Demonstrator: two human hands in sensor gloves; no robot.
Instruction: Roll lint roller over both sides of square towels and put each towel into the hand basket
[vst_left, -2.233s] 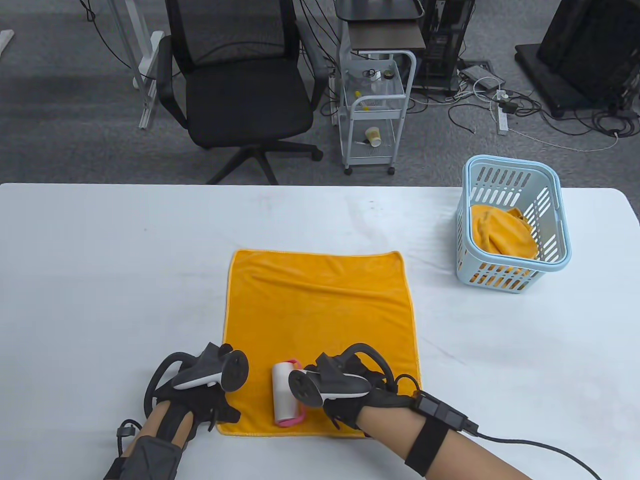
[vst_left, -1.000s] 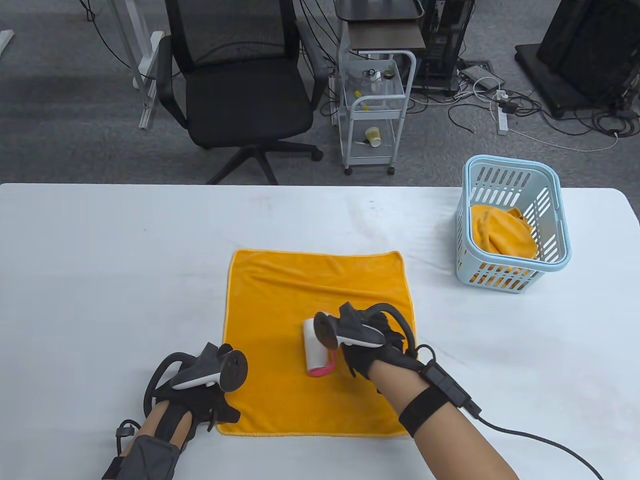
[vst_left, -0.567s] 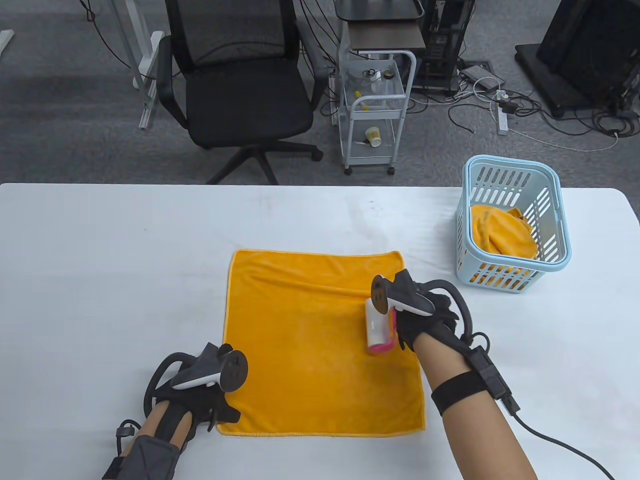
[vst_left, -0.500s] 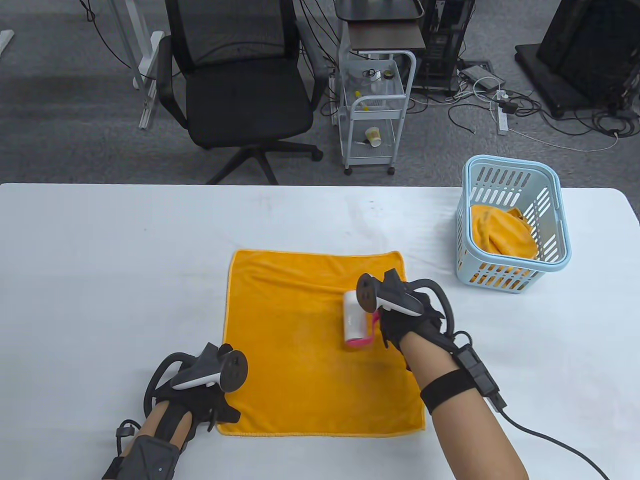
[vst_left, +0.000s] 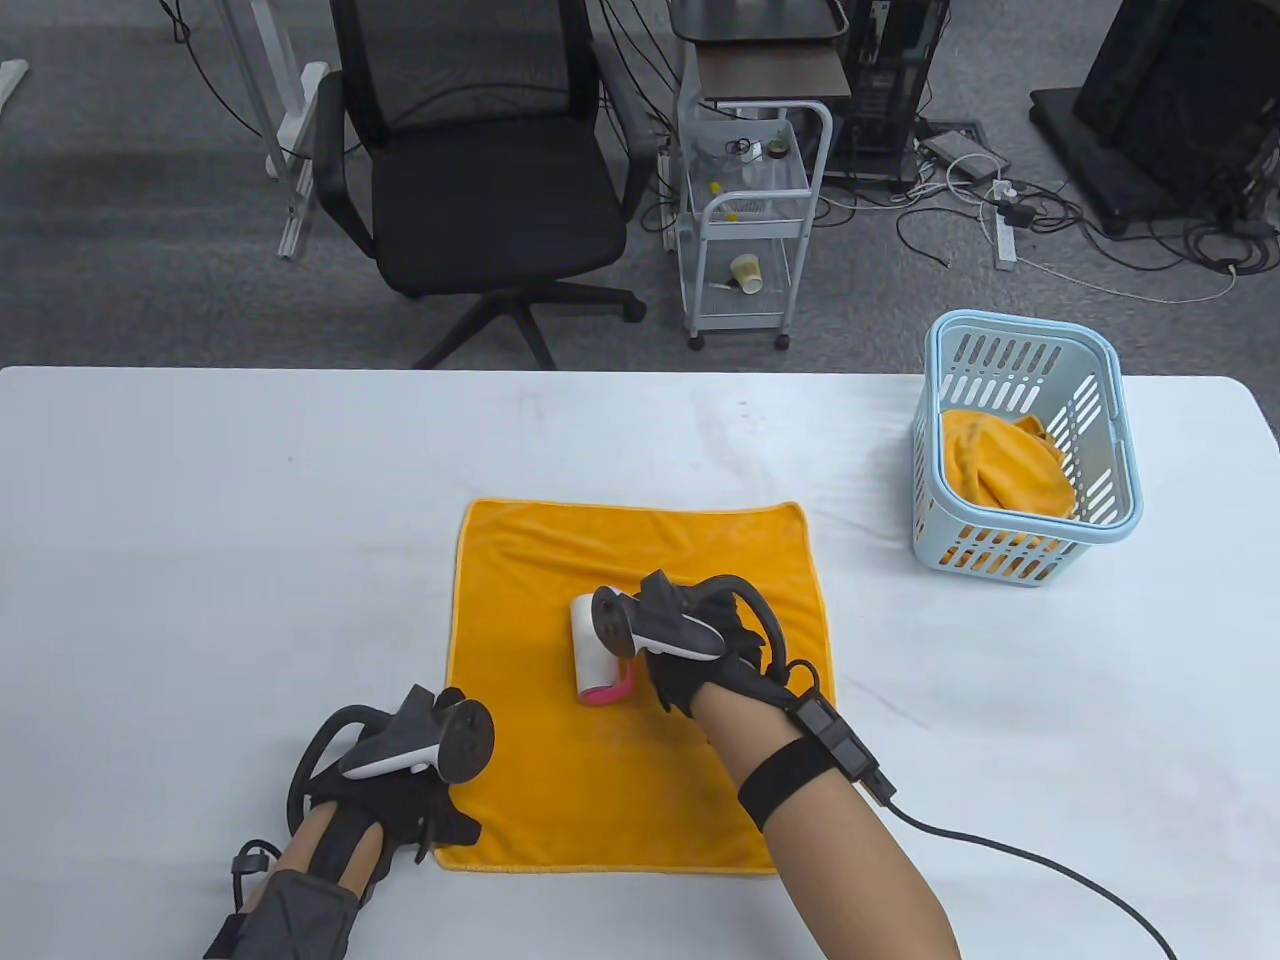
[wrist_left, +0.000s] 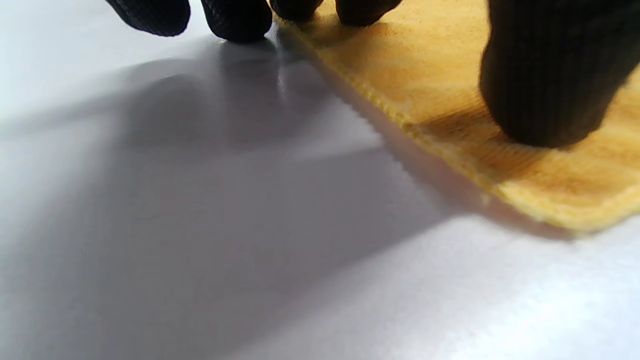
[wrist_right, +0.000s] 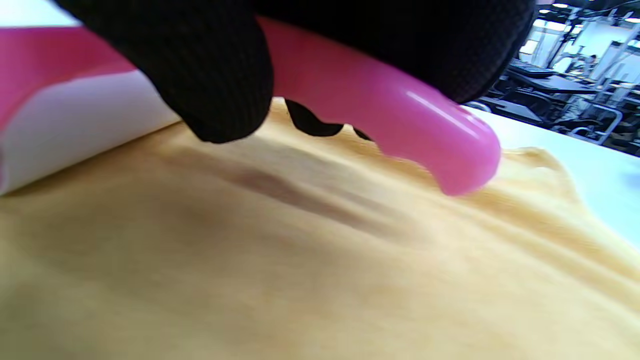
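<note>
An orange square towel (vst_left: 530, 620) lies flat on the white table (vst_left: 200, 560). My right hand (vst_left: 690, 670) grips the pink handle (wrist_right: 400, 130) of the lint roller (vst_left: 590, 650). Its white roll (wrist_right: 75, 130) rests on the towel (wrist_right: 300, 275) near the middle. My left hand (vst_left: 420, 800) presses down on the towel's near-left corner. In the left wrist view, the thumb (wrist_left: 550, 90) sits on the towel (wrist_left: 550, 170), while the fingertips (wrist_left: 235, 20) touch the towel's edge and the table. A second orange towel (vst_left: 1000, 470) lies crumpled inside the light blue hand basket (vst_left: 1025, 322).
The basket stands at the table's far right, well apart from the flat towel. Beyond the far table edge are a black office chair (vst_left: 480, 180) and a small white cart (vst_left: 750, 220). A cable (vst_left: 1030, 870) trails from my right wrist across the table.
My right hand rolled the lint roller from the towel's near edge up to its right side, then back left toward the middle. The left hand has stayed on the corner.
</note>
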